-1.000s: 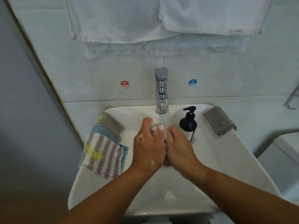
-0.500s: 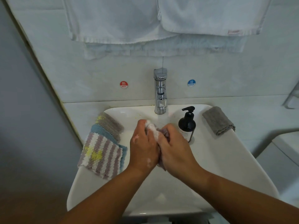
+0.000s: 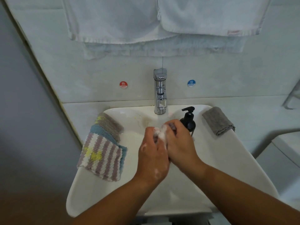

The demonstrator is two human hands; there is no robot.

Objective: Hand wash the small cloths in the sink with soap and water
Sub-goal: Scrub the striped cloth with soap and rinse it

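Over the white sink [image 3: 227, 159], my left hand [image 3: 153, 156] and my right hand [image 3: 180, 143] both grip one small soapy cloth [image 3: 162, 133], pressed together around it. Only a foamy white and purplish bit of it shows between my fingers. Foam sticks to the back of my left hand. A black pump soap bottle [image 3: 188, 120] stands just behind my right hand. Three small cloths [image 3: 100, 151] lie stacked on the sink's left rim, the top one striped purple and white with yellow. A grey cloth [image 3: 217, 120] lies on the right rim.
A chrome tap [image 3: 160, 91] stands at the back of the sink, between a red hot sticker [image 3: 123, 84] and a blue cold sticker [image 3: 191, 83]. White towels [image 3: 162, 21] hang on the wall above. A white fixture [image 3: 285, 153] sits to the right.
My hands keep rubbing the cloth: the right hand has slid forward toward the tap and the left hand back toward me. More foam shows between the fingers.
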